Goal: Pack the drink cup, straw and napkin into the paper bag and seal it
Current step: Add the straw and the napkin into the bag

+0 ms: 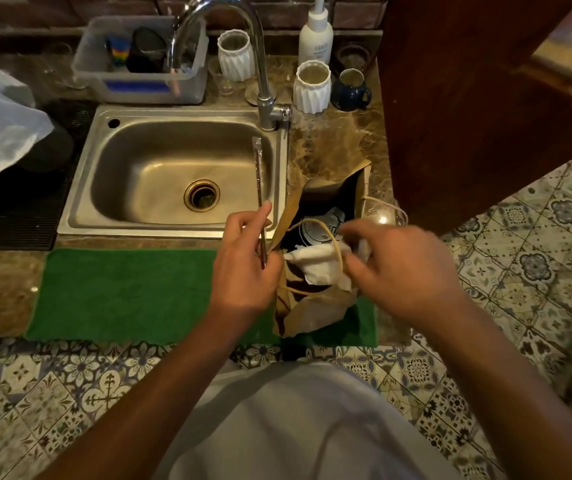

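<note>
A brown paper bag [315, 311] stands open on the green mat [139, 292], right of the sink. Inside it I see the dark lid of the drink cup [319, 226]. A white napkin [319, 266] lies at the bag's mouth, over the cup. My right hand [402, 268] is at the bag's opening with its fingers pinched on the napkin, beside a rope handle. My left hand [246, 261] is just left of the bag and grips a wrapped straw [259, 188] that points up over the sink.
A steel sink [173, 174] with a tall tap [263, 98] lies behind the mat. White ribbed cups, a blue mug [350, 90], a pump bottle [316, 32] and a plastic tub [139, 60] stand at the back. A wooden cabinet [468, 98] rises on the right.
</note>
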### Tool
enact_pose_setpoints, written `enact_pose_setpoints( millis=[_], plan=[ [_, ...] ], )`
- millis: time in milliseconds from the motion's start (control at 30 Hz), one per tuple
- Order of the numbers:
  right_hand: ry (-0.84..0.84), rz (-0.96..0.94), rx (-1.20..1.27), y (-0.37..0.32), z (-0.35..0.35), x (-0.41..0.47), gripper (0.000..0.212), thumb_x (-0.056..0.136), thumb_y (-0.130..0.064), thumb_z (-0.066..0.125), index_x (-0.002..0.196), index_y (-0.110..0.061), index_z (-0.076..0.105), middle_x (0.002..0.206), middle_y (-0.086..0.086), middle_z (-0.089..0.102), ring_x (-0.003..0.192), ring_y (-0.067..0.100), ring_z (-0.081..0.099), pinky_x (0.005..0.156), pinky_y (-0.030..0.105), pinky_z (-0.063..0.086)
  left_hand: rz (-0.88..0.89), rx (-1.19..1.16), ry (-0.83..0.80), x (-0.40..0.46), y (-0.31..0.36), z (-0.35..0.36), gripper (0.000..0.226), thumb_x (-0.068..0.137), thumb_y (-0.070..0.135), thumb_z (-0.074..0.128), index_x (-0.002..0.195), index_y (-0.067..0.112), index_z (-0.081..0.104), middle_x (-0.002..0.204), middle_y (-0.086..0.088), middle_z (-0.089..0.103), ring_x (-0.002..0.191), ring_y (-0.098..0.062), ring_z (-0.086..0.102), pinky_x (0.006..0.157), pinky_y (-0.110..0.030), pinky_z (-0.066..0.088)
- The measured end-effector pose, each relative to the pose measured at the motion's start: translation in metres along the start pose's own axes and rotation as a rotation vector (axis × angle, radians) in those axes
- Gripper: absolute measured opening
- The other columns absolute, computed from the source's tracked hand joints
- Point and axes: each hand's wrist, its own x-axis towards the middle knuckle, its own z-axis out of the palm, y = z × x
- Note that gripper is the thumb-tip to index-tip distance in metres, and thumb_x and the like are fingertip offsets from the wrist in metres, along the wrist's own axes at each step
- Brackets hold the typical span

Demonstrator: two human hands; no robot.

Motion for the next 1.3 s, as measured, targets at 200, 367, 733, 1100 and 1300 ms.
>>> enact_pose_setpoints(
  millis=[200, 367, 733, 1100, 1300],
  plan=[
    [0.201, 0.027, 0.616, -0.009, -0.019, 0.043, 0.023, 0.099, -0.039, 0.06, 0.105, -0.026, 0.077, 0.08, -0.009, 0.076, 0.057, -0.004, 0.06, 0.059, 0.019, 0.047, 0.172, 0.079, 0.011, -0.009, -0.002, 0.009, 0.074, 0.084, -0.006, 0.063, 0.152, 0.016, 0.043, 0.132, -0.001, 0.05, 0.102, 0.007, 0.042, 0.085, 0.0, 0.037],
    [0.035, 0.045, 0.544, -0.036, -0.008, 0.086, 0.039, 0.095, -0.055, 0.059, 0.094, -0.022, 0.079, 0.064, -0.003, 0.075, 0.049, -0.005, 0.061, 0.06, 0.026, 0.05, 0.225, 0.096, 0.046, -0.009, -0.002, 0.01, 0.074, 0.08, -0.009, 0.063, 0.149, 0.012, 0.048, 0.133, -0.008, 0.055, 0.104, -0.009, 0.053, 0.084, -0.016, 0.043],
    [0.292, 0.144, 0.971, -0.03, -0.022, 0.089, 0.02, 0.099, -0.027, 0.063, 0.094, -0.01, 0.073, 0.067, -0.002, 0.07, 0.046, -0.001, 0.056, 0.044, 0.013, 0.041, 0.073, -0.067, -0.002, -0.011, -0.004, 0.002, 0.083, 0.085, -0.001, 0.06, 0.155, 0.035, 0.031, 0.133, 0.007, 0.046, 0.074, -0.009, 0.055, 0.061, -0.034, 0.055],
    [0.213, -0.099, 0.465, 0.013, -0.01, 0.028, 0.021, 0.094, -0.036, 0.064, 0.101, -0.02, 0.075, 0.078, -0.006, 0.073, 0.062, 0.015, 0.066, 0.057, 0.04, 0.057, -0.032, -0.14, 0.038, -0.002, -0.009, 0.0, 0.074, 0.089, -0.005, 0.058, 0.151, 0.029, 0.038, 0.128, 0.002, 0.051, 0.078, 0.005, 0.055, 0.06, -0.039, 0.058],
    [0.048, -0.121, 0.213, 0.024, 0.024, 0.031, 0.026, 0.09, -0.053, 0.065, 0.101, -0.033, 0.079, 0.057, -0.018, 0.056, 0.055, 0.001, 0.053, 0.053, 0.029, 0.048, -0.021, -0.141, -0.003, -0.003, -0.009, -0.005, 0.074, 0.087, -0.007, 0.057, 0.151, 0.027, 0.039, 0.128, 0.002, 0.05, 0.077, 0.005, 0.053, 0.057, -0.027, 0.049]
  ],
)
